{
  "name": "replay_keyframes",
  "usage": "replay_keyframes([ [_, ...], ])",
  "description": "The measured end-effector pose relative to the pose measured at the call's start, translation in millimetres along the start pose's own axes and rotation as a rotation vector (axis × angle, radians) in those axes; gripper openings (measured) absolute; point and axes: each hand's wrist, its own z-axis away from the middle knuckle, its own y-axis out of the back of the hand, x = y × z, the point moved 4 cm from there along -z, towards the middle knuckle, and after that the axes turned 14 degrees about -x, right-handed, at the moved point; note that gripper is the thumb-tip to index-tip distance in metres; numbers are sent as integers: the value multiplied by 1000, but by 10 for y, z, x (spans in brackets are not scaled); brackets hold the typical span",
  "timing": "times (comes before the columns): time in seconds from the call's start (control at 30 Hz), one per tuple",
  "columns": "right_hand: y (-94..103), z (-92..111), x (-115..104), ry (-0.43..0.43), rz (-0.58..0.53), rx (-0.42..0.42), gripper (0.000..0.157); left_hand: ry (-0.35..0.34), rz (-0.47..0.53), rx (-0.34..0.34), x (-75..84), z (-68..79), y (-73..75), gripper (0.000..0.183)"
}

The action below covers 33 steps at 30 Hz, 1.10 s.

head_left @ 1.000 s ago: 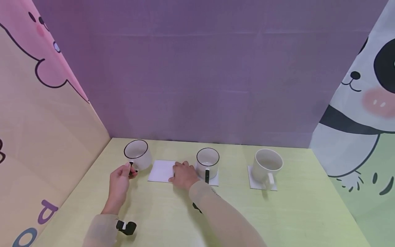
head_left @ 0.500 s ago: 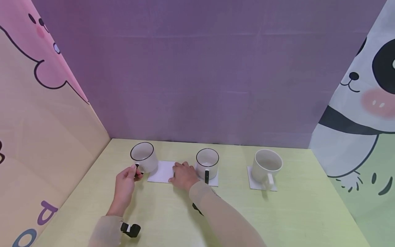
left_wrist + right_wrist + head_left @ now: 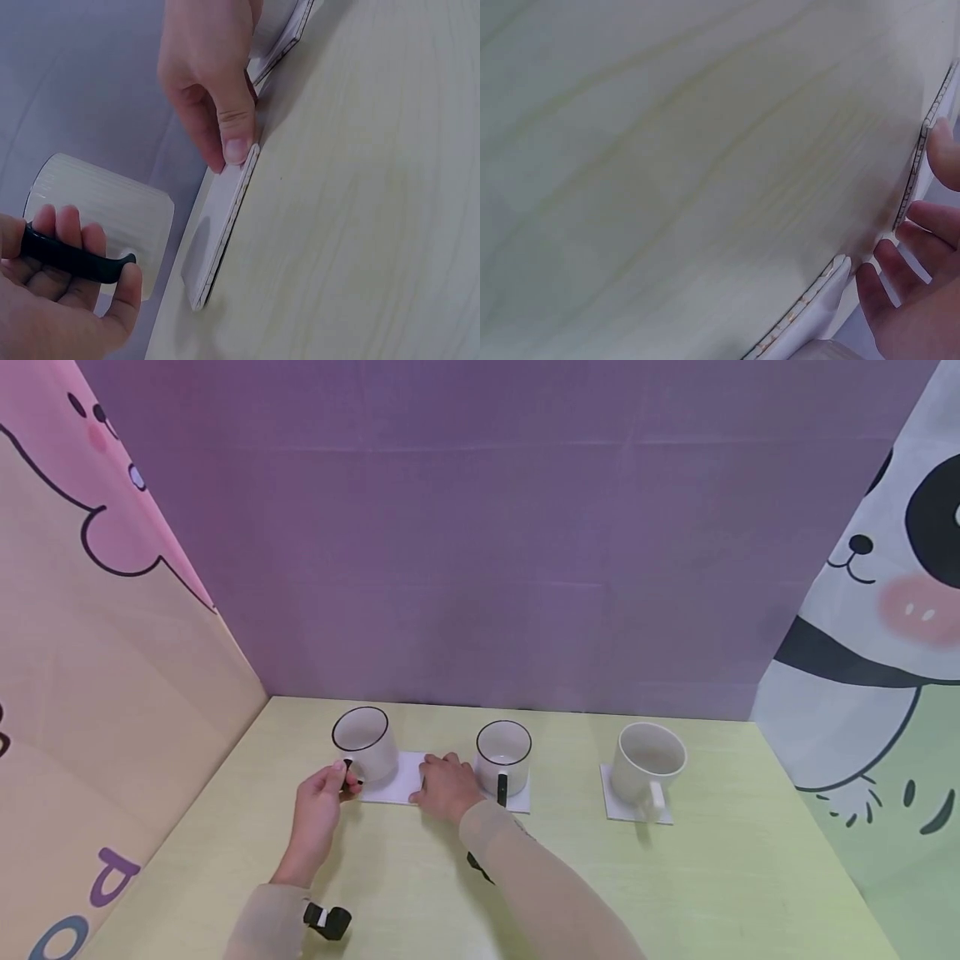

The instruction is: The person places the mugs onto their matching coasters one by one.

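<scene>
In the head view my left hand (image 3: 318, 806) grips the black handle (image 3: 71, 259) of a white, black-rimmed mug (image 3: 371, 747). The left wrist view has this mug apart from the table, at the left end of a flat white coaster (image 3: 405, 777). At that coaster's other end lies my right hand (image 3: 450, 789), holding it between thumb (image 3: 236, 146) and index finger. The remaining fingers (image 3: 922, 244) of the right hand reach past the coaster's end. Just right of the hand, another black-rimmed mug (image 3: 504, 752) stands on its own coaster (image 3: 520, 800).
An all-white mug (image 3: 648, 764) stands on a third coaster (image 3: 621, 806) to the right, its handle toward me. The pale wooden table (image 3: 720, 868) ends at a purple backdrop (image 3: 480, 543). Printed cartoon panels flank both sides.
My left hand has carried the mug rightward, from left of the coaster until it overlaps the coaster's left part. The right hand has stayed in place.
</scene>
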Motion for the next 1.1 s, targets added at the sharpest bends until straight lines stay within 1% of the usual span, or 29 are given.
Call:
replay_keyframes([
  [0.33, -2, -12, 4, -4, -12, 13, 50, 15, 29, -29, -41, -38, -132, 40],
  [0.5, -9, -10, 0, -5, -17, 12, 54, 28, 17, -28, -85, -49, -176, 40],
  [0.77, -13, -6, 11, -15, -5, 30, 52, 56, -9, -45, -150, -24, -253, 37],
  [0.97, 6, 9, 13, -13, -1, 30, 54, 34, -8, -63, -143, -22, -279, 37],
  [1.1, 7, -2, 15, -14, -5, 27, 55, 28, -35, -82, -136, -32, -262, 38],
])
